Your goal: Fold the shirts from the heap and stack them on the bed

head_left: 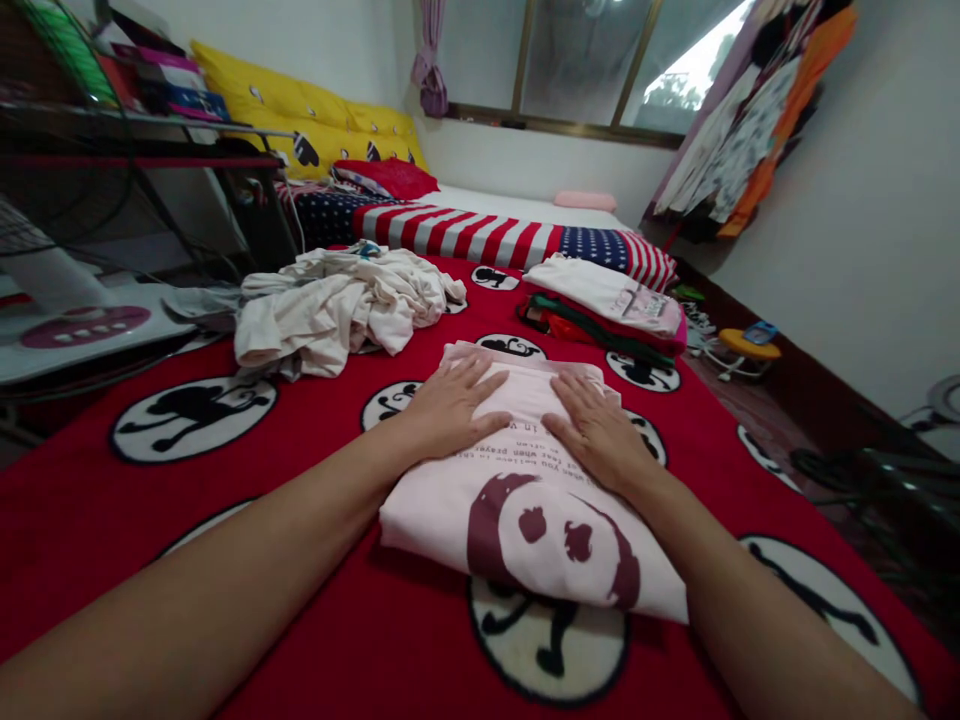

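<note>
Atop one pink shirt [525,480], two hands [448,408] [601,428], one blanket [352,645] beneath

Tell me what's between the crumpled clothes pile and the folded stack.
In the head view, just red blanket with round patches; the pink shirt lies nearer you.

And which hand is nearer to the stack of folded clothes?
Right: the right hand is in front of the stack; the left hand is farther off, to its left.
</note>
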### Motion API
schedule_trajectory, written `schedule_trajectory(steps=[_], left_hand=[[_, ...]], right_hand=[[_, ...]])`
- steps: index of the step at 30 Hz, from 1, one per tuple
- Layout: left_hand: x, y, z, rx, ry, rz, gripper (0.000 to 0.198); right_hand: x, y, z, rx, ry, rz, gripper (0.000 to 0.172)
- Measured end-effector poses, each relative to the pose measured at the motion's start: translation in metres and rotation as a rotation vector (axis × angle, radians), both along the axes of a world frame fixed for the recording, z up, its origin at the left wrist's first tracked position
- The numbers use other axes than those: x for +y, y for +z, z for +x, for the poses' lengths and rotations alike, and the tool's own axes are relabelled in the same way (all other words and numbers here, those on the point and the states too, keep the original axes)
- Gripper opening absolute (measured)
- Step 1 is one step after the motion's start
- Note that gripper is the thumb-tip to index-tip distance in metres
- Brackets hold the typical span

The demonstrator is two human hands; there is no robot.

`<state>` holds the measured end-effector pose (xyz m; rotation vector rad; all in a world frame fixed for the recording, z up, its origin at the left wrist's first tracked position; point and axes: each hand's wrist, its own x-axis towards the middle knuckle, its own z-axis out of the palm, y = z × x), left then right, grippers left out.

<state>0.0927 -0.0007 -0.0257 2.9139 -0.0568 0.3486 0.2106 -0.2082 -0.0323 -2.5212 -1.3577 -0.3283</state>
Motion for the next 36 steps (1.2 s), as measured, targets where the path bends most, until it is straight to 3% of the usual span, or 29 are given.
schedule_trajectory(steps=[3, 7, 13, 16, 19, 22, 24, 28, 31, 33, 36], left_hand=[[0.006, -0.01, 0.0, 0.083, 0.049, 0.046, 0.072], [0.008, -0.012, 0.002, 0.074, 0.041, 0.065, 0.071], [0.002, 0.013, -0.006, 0.229, 0.054, -0.004, 0.073], [0.0, 0.031, -0.036, 0.113, 0.226, -0.127, 0.06], [-0.002, 0.037, -0.081, 0.039, 0.381, -0.34, 0.051], [-0.008, 0.029, -0.121, 0.15, 0.322, -0.61, 0.057], [-0.014, 0.02, -0.137, 0.178, 0.271, -0.706, 0.06], [-0.021, 0.008, -0.154, 0.143, 0.293, -0.616, 0.05], [-0.018, 0.012, -0.159, 0.172, 0.328, -0.512, 0.04], [-0.012, 0.02, -0.154, 0.181, 0.358, -0.447, 0.033], [0.004, 0.028, -0.129, 0.055, 0.341, -0.452, 0.031]], right_hand=[[0.001, -0.012, 0.007, 0.03, -0.081, -0.159, 0.067], [0.002, -0.014, 0.01, 0.022, -0.1, -0.181, 0.067], [0.003, -0.001, 0.002, 0.037, -0.097, -0.224, 0.065], [-0.006, 0.011, -0.016, 0.032, -0.056, -0.168, 0.063], [-0.023, 0.019, -0.045, 0.036, 0.035, 0.015, 0.054], [-0.037, 0.02, -0.071, 0.094, 0.139, 0.11, 0.046], [-0.041, 0.019, -0.083, 0.108, 0.187, 0.109, 0.043], [-0.043, 0.016, -0.099, 0.076, 0.288, 0.031, 0.049], [-0.047, 0.007, -0.111, 0.042, 0.388, -0.135, 0.066], [-0.049, 0.001, -0.116, 0.017, 0.396, -0.186, 0.074], [-0.048, -0.006, -0.119, -0.042, 0.384, -0.148, 0.062]])
